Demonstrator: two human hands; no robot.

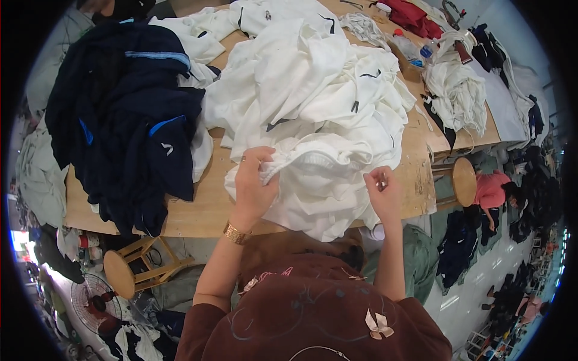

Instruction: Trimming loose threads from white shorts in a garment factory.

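My left hand (pixel 254 183), with a gold bracelet at the wrist, grips a bunched fold of a white garment (pixel 319 180) that lies at the near edge of the wooden table (pixel 198 210). My right hand (pixel 383 191) hovers over the same garment's right side, its fingers pinched together on something small that I cannot make out. Behind the garment rises a big heap of white clothes (pixel 313 78) with dark trims.
A pile of dark navy clothes (pixel 129 114) covers the table's left part. More white fabric (pixel 457 90), a red cloth (pixel 415 18) and a plastic bottle (pixel 409 45) lie at the far right. Round wooden stools (pixel 120 274) (pixel 463 180) stand by the table. A person in pink (pixel 490 189) crouches at the right.
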